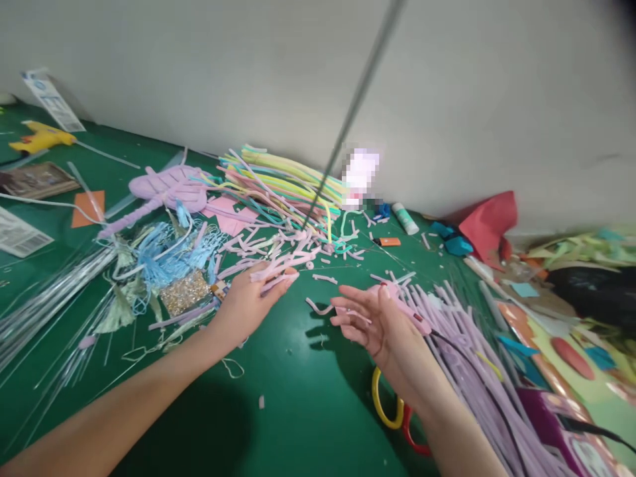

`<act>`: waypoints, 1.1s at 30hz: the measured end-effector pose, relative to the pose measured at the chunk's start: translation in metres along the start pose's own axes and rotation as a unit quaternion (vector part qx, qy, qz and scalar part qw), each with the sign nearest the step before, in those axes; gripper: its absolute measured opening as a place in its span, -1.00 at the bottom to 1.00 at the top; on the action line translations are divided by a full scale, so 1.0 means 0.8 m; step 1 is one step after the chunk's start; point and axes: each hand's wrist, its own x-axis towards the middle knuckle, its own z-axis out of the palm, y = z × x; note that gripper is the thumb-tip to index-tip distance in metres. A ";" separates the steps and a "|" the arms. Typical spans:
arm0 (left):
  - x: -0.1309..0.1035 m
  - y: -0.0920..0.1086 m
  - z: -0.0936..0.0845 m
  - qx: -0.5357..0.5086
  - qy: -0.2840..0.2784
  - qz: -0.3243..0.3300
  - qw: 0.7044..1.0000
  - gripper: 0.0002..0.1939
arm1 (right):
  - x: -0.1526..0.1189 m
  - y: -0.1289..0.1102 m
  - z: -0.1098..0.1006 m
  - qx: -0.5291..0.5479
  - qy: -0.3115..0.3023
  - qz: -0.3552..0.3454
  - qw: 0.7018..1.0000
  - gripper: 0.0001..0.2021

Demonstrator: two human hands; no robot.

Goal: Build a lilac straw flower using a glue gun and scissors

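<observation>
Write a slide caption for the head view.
Left hand at short pink strips, right hand near lilac rods, over green tabletop.

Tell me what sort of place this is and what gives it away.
Probably a craft workspace: a yellow glue gun, a bundle of lilac stems and blue tassels lie on a green table.

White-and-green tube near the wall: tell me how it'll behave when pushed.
The tube would likely roll, since it looks cylindrical and lies on its side. It's probably stiff, judging by its straight outline.
</observation>
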 end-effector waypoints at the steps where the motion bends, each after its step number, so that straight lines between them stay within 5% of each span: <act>1: 0.003 -0.004 0.000 0.006 0.011 0.016 1.000 -0.68 | 0.000 -0.004 0.000 0.023 -0.014 0.030 0.999 -0.50; 7: 0.006 -0.013 -0.002 -0.012 0.022 0.091 0.996 -0.73 | -0.010 -0.022 -0.004 0.104 -0.164 0.175 0.965 -0.26; 10: 0.001 -0.009 -0.005 -0.027 0.039 0.101 0.994 -0.67 | -0.029 -0.015 -0.012 0.077 -0.205 0.178 0.959 -0.43; 15: -0.004 0.008 -0.010 -0.210 0.025 0.037 0.977 -0.45 | -0.065 0.009 -0.027 -0.061 -0.156 0.181 0.969 -0.59; 22: -0.007 0.024 -0.009 -0.360 -0.021 -0.122 0.925 -0.73 | -0.086 0.022 -0.041 -0.105 -0.097 0.153 0.978 -0.62; 29: -0.006 0.024 -0.009 -0.325 -0.060 -0.119 0.936 -0.74 | -0.081 0.042 -0.048 -0.142 -0.147 0.156 0.966 -0.59; 33: -0.006 0.026 -0.008 -0.290 -0.089 -0.131 0.944 -0.79 | -0.085 0.026 -0.058 -0.313 -0.129 0.090 0.937 -0.64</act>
